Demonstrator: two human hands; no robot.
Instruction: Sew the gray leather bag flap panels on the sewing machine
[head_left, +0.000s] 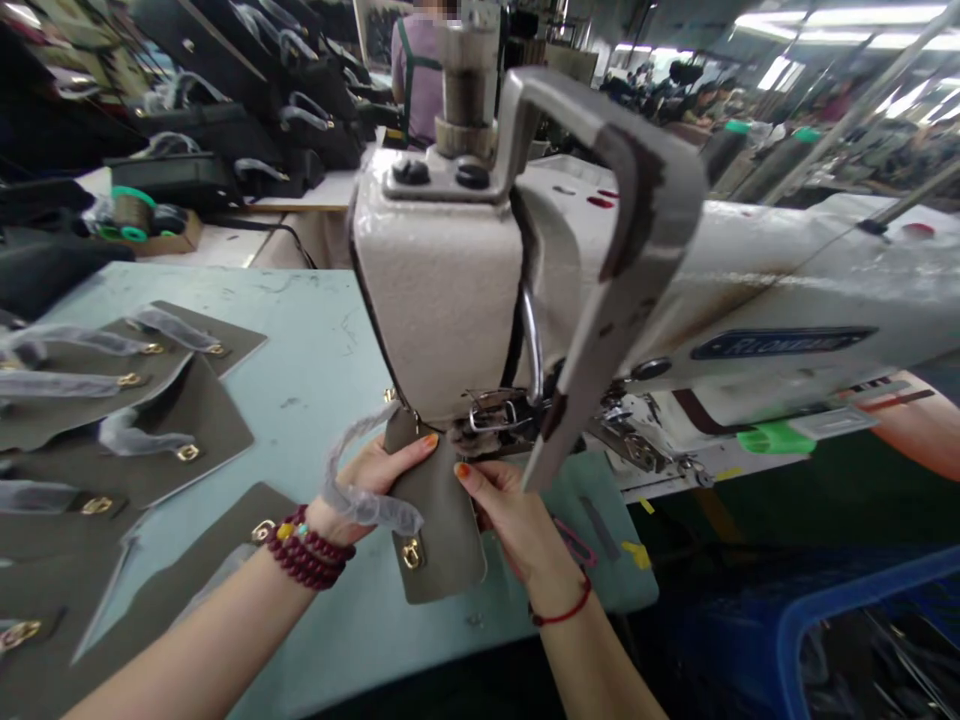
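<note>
A grey-brown leather panel (pixel 444 535) lies under the head of a white sewing machine (pixel 442 290). Its plastic-wrapped handle (pixel 367 505) loops over the left side, and a gold buckle (pixel 411 553) shows near the lower edge. My left hand (pixel 375 470) grips the panel's left edge, thumb on top and pointing at the presser area, fingers hidden beneath. My right hand (pixel 501 505) pinches the right edge between thumb and fingers, just below the needle area. The needle itself is hidden behind the machine's parts.
Several similar panels with wrapped handles (pixel 184 425) lie on the pale green table (pixel 315 340) at left. Pink scissors (pixel 576 542) rest right of my right hand. A blue bin (pixel 787 620) stands at lower right. Behind the machine is a person (pixel 424 75).
</note>
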